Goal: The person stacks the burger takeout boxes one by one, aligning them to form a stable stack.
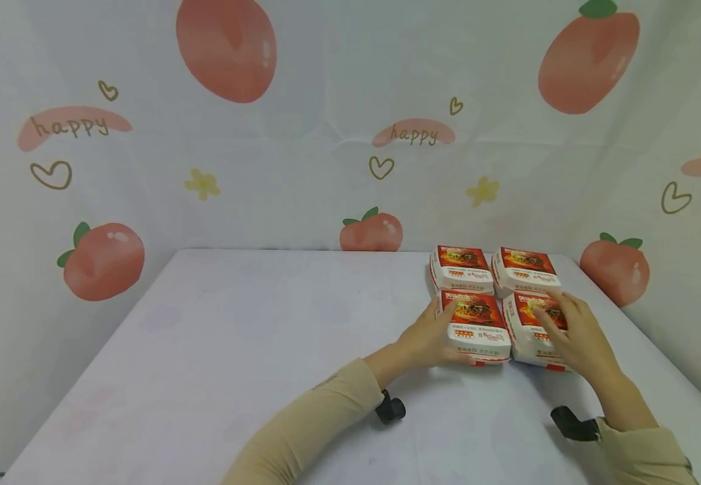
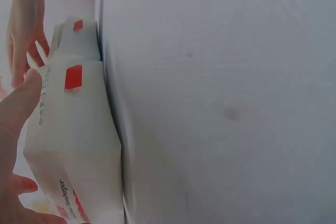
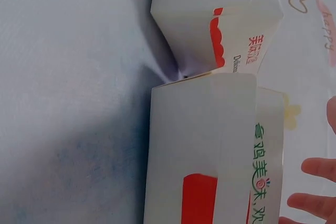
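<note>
A white-and-red burger box (image 1: 477, 327) sits at the front left of a group, with my left hand (image 1: 431, 337) along its left side. In the left wrist view, that hand's spread fingers and thumb lie right at the upper edges of the box (image 2: 79, 119). My right hand (image 1: 583, 337) is over the right part of the front right burger box (image 1: 532, 337), thumb above its printed lid. In the right wrist view, the fingertips (image 3: 315, 203) are spread apart, beside that box (image 3: 178, 145) in the picture. Both front boxes are closed and flat on the table.
Behind them stand two more burger boxes, a back left one (image 1: 460, 269) and a back right one (image 1: 524, 271), close to the table's far edge. A white table (image 1: 253, 337) spreads to the left. A white cloth (image 1: 314, 121) with printed peaches hangs behind.
</note>
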A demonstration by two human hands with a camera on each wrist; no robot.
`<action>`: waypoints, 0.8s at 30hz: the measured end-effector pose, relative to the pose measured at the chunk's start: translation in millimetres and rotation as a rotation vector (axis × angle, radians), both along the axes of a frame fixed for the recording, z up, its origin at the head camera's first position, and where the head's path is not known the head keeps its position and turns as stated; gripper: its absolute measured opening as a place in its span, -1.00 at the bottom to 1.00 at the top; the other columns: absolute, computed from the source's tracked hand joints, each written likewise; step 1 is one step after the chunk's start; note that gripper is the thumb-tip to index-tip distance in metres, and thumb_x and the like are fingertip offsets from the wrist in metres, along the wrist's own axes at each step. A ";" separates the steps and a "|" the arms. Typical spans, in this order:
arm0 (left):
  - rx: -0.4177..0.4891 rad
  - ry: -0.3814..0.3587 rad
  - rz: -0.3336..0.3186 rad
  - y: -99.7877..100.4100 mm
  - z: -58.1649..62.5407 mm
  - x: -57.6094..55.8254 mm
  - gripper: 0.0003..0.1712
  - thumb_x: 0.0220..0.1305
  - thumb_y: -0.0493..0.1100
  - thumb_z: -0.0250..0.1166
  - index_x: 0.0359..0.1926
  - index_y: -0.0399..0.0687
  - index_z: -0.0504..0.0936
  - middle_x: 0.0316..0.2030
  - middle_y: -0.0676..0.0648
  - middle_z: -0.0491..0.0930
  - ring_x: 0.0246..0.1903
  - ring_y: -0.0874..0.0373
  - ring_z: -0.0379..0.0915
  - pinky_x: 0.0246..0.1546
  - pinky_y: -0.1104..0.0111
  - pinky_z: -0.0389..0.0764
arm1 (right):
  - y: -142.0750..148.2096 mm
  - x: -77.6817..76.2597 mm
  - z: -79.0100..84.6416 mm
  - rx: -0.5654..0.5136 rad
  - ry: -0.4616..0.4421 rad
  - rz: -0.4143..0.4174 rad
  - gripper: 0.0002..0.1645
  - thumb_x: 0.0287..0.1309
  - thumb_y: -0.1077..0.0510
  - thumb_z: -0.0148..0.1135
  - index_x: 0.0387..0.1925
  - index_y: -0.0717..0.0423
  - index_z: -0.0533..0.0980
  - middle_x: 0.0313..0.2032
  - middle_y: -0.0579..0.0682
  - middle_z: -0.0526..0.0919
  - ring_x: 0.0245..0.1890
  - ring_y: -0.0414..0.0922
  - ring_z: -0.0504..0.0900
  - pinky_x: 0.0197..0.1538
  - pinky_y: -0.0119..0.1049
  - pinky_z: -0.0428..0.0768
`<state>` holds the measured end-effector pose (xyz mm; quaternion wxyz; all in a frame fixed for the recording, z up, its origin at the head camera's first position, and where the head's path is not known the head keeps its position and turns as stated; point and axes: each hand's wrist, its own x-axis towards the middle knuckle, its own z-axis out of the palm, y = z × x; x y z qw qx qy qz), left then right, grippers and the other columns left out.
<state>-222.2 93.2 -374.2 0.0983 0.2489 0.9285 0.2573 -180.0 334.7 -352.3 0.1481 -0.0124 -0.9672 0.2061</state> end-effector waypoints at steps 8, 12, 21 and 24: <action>-0.054 0.027 0.010 4.6 0.8 3.9 0.18 -0.16 0.35 0.32 0.40 0.34 -0.17 0.42 -0.14 -0.22 0.37 0.03 -0.01 0.17 0.27 0.42 | 4.6 -0.2 -3.5 0.005 0.006 -0.025 -0.22 0.28 -0.19 -0.14 0.32 0.23 0.05 0.21 0.51 0.04 0.19 0.44 0.05 0.04 0.46 0.12; -0.061 0.028 0.016 5.2 0.7 4.2 0.14 -0.11 0.32 0.31 0.41 0.31 -0.14 0.43 -0.14 -0.23 0.36 0.04 0.02 0.17 0.30 0.41 | 7.9 -1.4 -5.2 0.000 -0.002 -0.037 -0.20 0.28 -0.21 -0.16 0.32 0.25 0.05 0.23 0.51 0.03 0.20 0.43 0.04 0.05 0.46 0.12; -0.075 0.045 0.020 5.6 3.4 6.3 0.06 -0.05 0.30 0.29 0.40 0.20 -0.03 0.41 -0.14 -0.14 0.26 0.05 0.23 0.12 0.34 0.47 | 12.4 -0.4 -9.2 -0.001 -0.035 -0.023 -0.19 0.28 -0.21 -0.17 0.29 0.34 0.06 0.21 0.54 0.03 0.18 0.46 0.03 0.04 0.47 0.12; -0.067 0.048 0.018 5.0 4.4 6.4 0.05 -0.05 0.29 0.29 0.39 0.20 -0.01 0.41 -0.11 -0.14 0.22 0.06 0.28 0.10 0.35 0.48 | 13.5 -0.9 -10.2 0.002 -0.037 -0.019 -0.19 0.29 -0.21 -0.18 0.29 0.35 0.06 0.20 0.54 0.03 0.18 0.46 0.04 0.04 0.47 0.11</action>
